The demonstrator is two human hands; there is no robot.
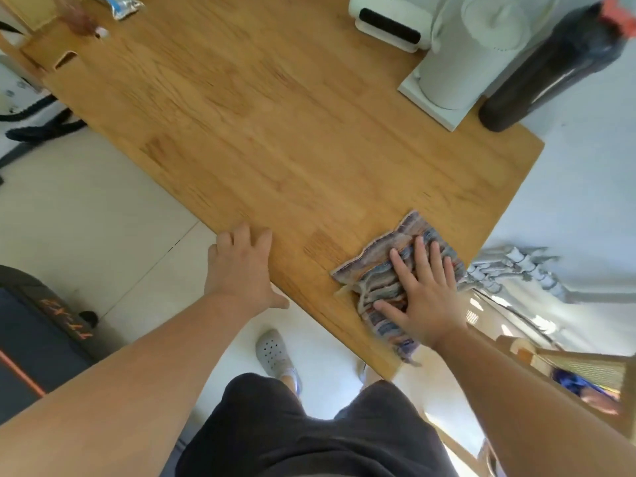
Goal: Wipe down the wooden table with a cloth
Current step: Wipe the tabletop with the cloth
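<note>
A striped, multicoloured cloth lies crumpled on the wooden table, close to its near right corner. My right hand presses flat on the cloth with its fingers spread and straight. At the table's near edge my left hand rests, fingers on the top and thumb hanging below the rim, holding nothing.
At the far right of the table stand a white kettle on a white base, a white appliance and a dark bottle. A foil packet lies at the far left. Tiled floor and a dark bag lie left of me.
</note>
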